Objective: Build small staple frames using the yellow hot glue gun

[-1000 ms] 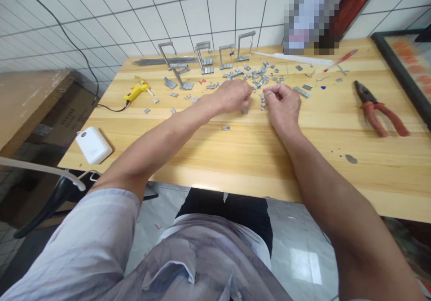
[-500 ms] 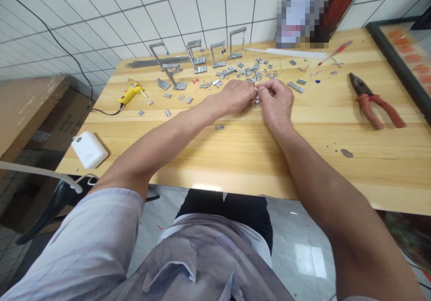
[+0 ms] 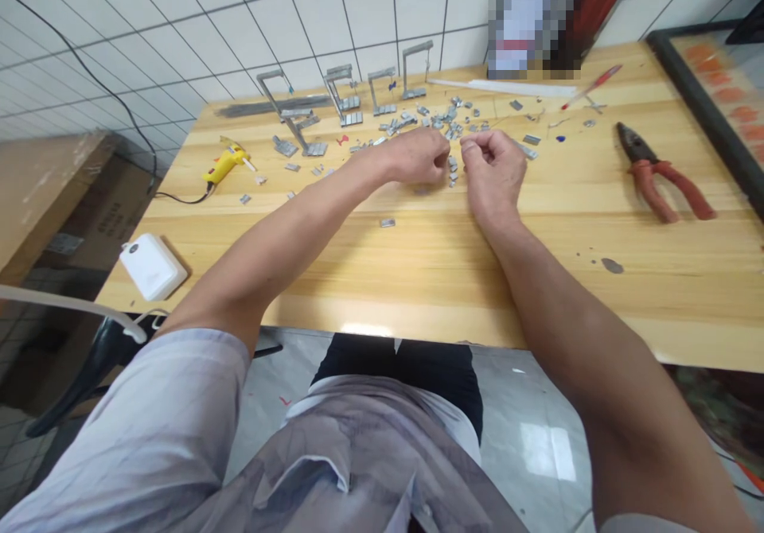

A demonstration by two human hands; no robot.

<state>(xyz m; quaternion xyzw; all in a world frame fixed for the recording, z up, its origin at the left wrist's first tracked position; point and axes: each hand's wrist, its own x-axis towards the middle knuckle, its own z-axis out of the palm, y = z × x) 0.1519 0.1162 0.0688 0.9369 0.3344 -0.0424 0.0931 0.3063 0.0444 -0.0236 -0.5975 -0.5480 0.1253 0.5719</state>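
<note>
My left hand (image 3: 421, 157) is curled closed low over the wooden table, knuckles turned up; whatever its fingers hold is hidden. Just to the right, my right hand (image 3: 494, 169) has thumb and forefinger pinched together, and anything between them is too small to make out. A narrow gap separates the two hands. In it lie a few small grey metal pieces (image 3: 453, 170), like bits of staple strip. Behind the hands spreads a loose pile of similar pieces (image 3: 452, 119). One single piece (image 3: 387, 223) lies nearer the table's front edge.
Several small grey crane-like stands, one being the tallest frame (image 3: 414, 71), line the back. A yellow glue gun (image 3: 222, 166) and a white power-bank-like box (image 3: 153, 266) are at left. Red-handled pliers (image 3: 660, 179), a red pen (image 3: 592, 87) and a dark-framed panel (image 3: 710, 111) are at right.
My hands have drawn apart from touching, opening a small gap that shows the metal pieces between them. The whole view has shifted slightly.
</note>
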